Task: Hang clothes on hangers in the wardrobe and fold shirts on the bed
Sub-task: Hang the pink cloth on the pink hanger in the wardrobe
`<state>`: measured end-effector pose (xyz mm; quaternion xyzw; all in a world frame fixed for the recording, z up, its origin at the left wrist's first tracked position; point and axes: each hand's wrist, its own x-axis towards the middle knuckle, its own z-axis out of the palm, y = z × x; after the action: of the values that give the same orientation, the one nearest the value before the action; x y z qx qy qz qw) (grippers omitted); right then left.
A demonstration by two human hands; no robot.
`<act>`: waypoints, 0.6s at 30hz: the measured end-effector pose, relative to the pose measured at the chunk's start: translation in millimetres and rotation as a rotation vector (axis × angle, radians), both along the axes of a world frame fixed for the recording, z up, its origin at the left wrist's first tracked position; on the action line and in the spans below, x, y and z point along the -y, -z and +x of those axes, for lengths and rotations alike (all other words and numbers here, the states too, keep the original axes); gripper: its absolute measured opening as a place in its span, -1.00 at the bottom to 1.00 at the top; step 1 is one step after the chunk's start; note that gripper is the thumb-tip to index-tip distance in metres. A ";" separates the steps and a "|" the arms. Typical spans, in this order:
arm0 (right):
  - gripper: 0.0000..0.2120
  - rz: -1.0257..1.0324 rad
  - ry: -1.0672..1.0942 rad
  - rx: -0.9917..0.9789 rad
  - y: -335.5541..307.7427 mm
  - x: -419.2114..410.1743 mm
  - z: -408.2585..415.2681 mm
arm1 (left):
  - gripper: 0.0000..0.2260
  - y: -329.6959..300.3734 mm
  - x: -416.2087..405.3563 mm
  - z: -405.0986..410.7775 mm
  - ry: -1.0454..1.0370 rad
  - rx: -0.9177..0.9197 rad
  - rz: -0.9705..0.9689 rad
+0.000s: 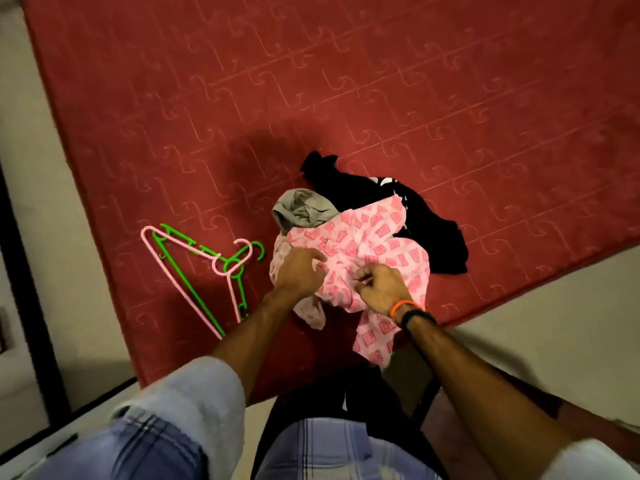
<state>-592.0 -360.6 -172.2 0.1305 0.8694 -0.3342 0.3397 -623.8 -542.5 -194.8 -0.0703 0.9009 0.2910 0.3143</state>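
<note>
A crumpled pink patterned garment (374,244) lies on top of a small pile near the front edge of the red bed (311,81). My left hand (301,271) grips the cloth at its left side. My right hand (379,289), with orange and black bands at the wrist, pinches a fold of the same cloth. A grey garment (304,207) and a black garment (433,230) lie under and behind the pink one. A beige piece (311,315) pokes out below my left hand.
A pink hanger (180,271) and a green hanger (194,251) lie crossed on the bed, left of the pile. Pale floor (536,323) borders the bed on the left and right. The pink cloth's lower end hangs over the bed's front edge.
</note>
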 end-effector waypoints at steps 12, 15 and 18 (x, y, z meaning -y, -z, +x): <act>-0.78 0.013 0.012 0.033 2.2 8.6 -7.0 | -0.90 -7.1 -4.8 -12.6 -0.093 -0.037 0.123; -0.45 -0.006 -0.013 -0.053 -20.3 3.0 -2.9 | -0.84 -43.2 -7.8 -3.0 -0.161 -0.058 0.335; -0.07 -0.026 -0.056 -0.101 -39.0 -1.1 2.5 | -0.72 -75.8 -14.0 15.7 -0.154 -0.094 0.445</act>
<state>-589.6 -359.5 -133.2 0.0846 0.8843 -0.3419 0.3066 -608.1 -528.4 -119.1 -0.0541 0.8202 0.5085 0.2565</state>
